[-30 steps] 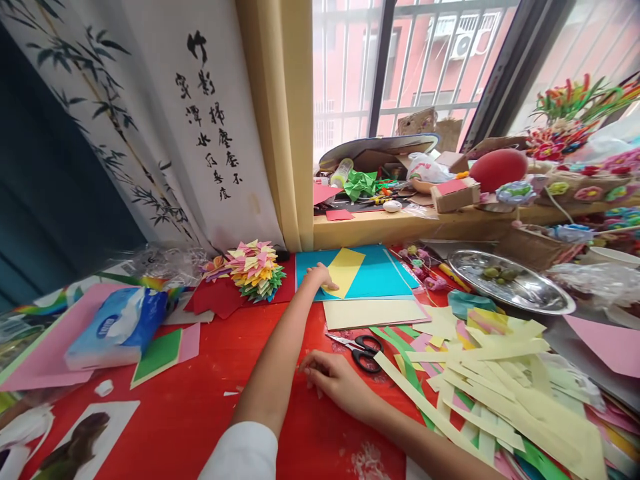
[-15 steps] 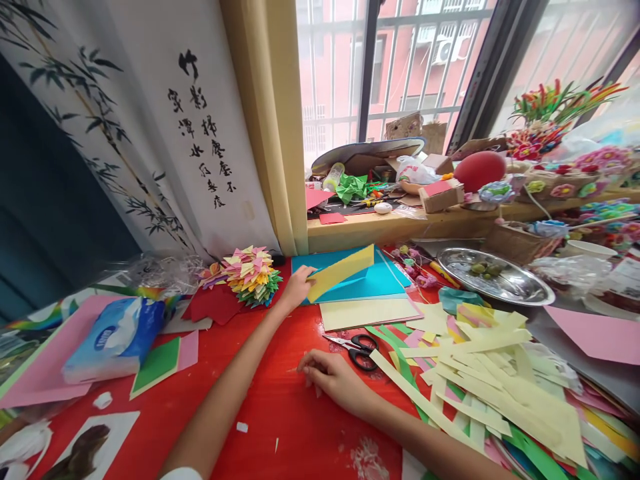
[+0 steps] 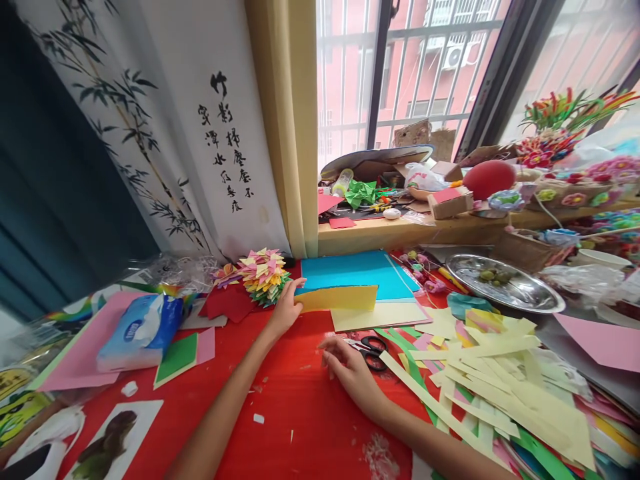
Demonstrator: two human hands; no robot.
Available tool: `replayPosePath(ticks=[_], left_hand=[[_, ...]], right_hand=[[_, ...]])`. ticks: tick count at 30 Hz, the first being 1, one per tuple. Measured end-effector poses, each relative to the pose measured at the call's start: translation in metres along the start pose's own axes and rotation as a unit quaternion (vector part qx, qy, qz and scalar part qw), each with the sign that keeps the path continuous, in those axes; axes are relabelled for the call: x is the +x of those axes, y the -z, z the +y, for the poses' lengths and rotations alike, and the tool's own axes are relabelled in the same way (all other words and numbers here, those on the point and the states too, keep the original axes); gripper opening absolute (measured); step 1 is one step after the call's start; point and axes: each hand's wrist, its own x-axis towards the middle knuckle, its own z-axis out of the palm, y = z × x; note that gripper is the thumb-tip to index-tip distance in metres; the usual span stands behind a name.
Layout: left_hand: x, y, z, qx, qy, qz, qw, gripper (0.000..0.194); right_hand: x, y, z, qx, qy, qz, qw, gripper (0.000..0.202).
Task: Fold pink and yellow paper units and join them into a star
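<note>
A yellow paper strip (image 3: 343, 299) stands on its edge in front of the blue sheets (image 3: 350, 272), its left end at my left hand (image 3: 286, 308). The fingers of that hand are closed on the strip. Over the red table (image 3: 295, 400), my right hand (image 3: 347, 373) hovers with loosely curled, parted fingers and nothing in it. Black-handled scissors (image 3: 374, 352) lie just beyond it, their blades partly hidden by the fingers. Pale yellow sheets (image 3: 380, 315) lie between the strip and the scissors.
Many cut paper strips (image 3: 490, 380) are heaped at the right. Behind them sits a metal tray (image 3: 533, 295). A folded-paper ball (image 3: 265, 277) stands left of the blue sheets, and a tissue pack (image 3: 140, 330) lies farther left. Clutter fills the window sill (image 3: 380, 233).
The yellow strip has come down from a raised, slanted position to nearly level. The view has shifted a little, and my right hand's fingers have spread slightly.
</note>
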Motion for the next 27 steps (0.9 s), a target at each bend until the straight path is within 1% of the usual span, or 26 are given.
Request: replayPosePath(ticks=[2,3,5,6,8,9,11,12,13,15,17,18,19,20,21,22,23,25,26,27], left_hand=[[-0.004,-0.005,-0.001,-0.019,0.014,0.035,0.999,0.056],[-0.006,-0.008,-0.003,-0.04,0.024,0.056,0.997,0.056],[-0.01,-0.016,-0.008,-0.101,0.06,0.093,0.989,0.056],[-0.012,-0.02,-0.011,-0.135,0.086,0.104,0.982,0.055],[-0.015,-0.028,-0.018,-0.189,0.142,0.107,0.966,0.048],[-0.016,-0.031,-0.021,-0.2,0.157,0.101,0.962,0.042],[-0.017,-0.035,-0.025,-0.203,0.168,0.09,0.96,0.029],[-0.018,-0.036,-0.026,-0.198,0.167,0.09,0.962,0.024],[-0.019,-0.035,-0.025,-0.193,0.165,0.095,0.962,0.021],[-0.021,-0.033,-0.022,-0.181,0.156,0.11,0.965,0.021],[-0.024,-0.03,-0.016,-0.168,0.142,0.125,0.968,0.021],[-0.025,-0.028,-0.012,-0.162,0.133,0.128,0.969,0.021],[-0.026,-0.026,-0.009,-0.157,0.123,0.126,0.972,0.02],[-0.026,-0.025,-0.005,-0.154,0.112,0.121,0.974,0.019],[-0.027,-0.024,-0.002,-0.152,0.102,0.113,0.977,0.019],[-0.027,-0.023,0.0,-0.151,0.093,0.104,0.979,0.018],[-0.027,-0.023,0.002,-0.149,0.088,0.097,0.98,0.019],[-0.026,-0.024,0.002,-0.144,0.09,0.097,0.981,0.02],[-0.026,-0.025,0.002,-0.142,0.096,0.101,0.98,0.021],[-0.026,-0.027,0.001,-0.14,0.102,0.105,0.979,0.022]], right_hand=[[-0.002,-0.002,-0.001,-0.04,0.018,-0.025,0.999,0.013],[-0.003,-0.002,-0.001,-0.065,0.033,-0.023,0.997,0.013],[-0.004,0.0,-0.001,-0.13,0.076,0.003,0.989,0.015],[-0.003,0.002,-0.001,-0.174,0.105,0.017,0.979,0.016],[0.0,0.01,-0.002,-0.28,0.174,0.03,0.944,0.02],[0.003,0.016,-0.003,-0.334,0.206,0.032,0.919,0.022],[0.012,0.03,-0.005,-0.425,0.26,0.063,0.865,0.029],[0.017,0.039,-0.006,-0.458,0.274,0.079,0.842,0.032],[0.022,0.048,-0.007,-0.481,0.272,0.095,0.828,0.035],[0.032,0.068,-0.008,-0.502,0.245,0.165,0.813,0.042],[0.04,0.088,-0.008,-0.499,0.204,0.22,0.813,0.052],[0.043,0.097,-0.007,-0.486,0.181,0.234,0.823,0.057],[0.046,0.106,-0.007,-0.461,0.157,0.234,0.842,0.062],[0.048,0.114,-0.006,-0.425,0.131,0.211,0.87,0.066],[0.049,0.121,-0.007,-0.379,0.101,0.17,0.904,0.068],[0.05,0.127,-0.007,-0.34,0.073,0.123,0.929,0.066],[0.05,0.132,-0.009,-0.316,0.056,0.093,0.942,0.06],[0.05,0.139,-0.012,-0.307,0.027,0.055,0.95,0.033],[0.05,0.141,-0.014,-0.308,0.017,0.052,0.95,0.025],[0.05,0.143,-0.016,-0.307,0.013,0.061,0.95,0.024]])
